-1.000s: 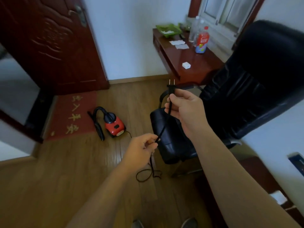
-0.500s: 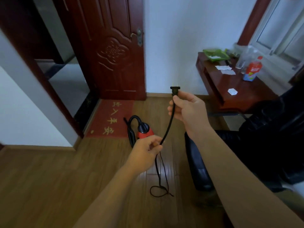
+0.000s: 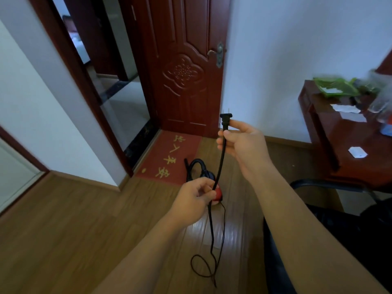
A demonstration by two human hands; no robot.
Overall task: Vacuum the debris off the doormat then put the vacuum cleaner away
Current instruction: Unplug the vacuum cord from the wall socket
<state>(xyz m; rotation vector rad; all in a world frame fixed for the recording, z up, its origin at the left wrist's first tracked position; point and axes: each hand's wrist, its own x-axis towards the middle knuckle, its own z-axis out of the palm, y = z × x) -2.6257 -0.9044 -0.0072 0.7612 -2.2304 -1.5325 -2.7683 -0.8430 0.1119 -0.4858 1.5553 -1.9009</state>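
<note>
The right grip (image 3: 244, 145) pinches the black cord (image 3: 220, 164) just below its plug (image 3: 226, 119), prongs up; the left grip (image 3: 195, 198) holds it lower. Behind them the red vacuum cleaner (image 3: 218, 193) sits by the doormat (image 3: 169, 158)

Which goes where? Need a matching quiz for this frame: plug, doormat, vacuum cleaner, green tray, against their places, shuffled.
Things:
1. plug
2. doormat
3. vacuum cleaner
4. green tray

Places:
A. on the desk at the right
B. on the floor at the foot of the door
C. held up, prongs upward, pinched at its neck by the right hand
D. on the wood floor beside the mat, partly behind the left hand, which grips the cord

Pairs: 1-C, 2-B, 3-D, 4-A
</note>
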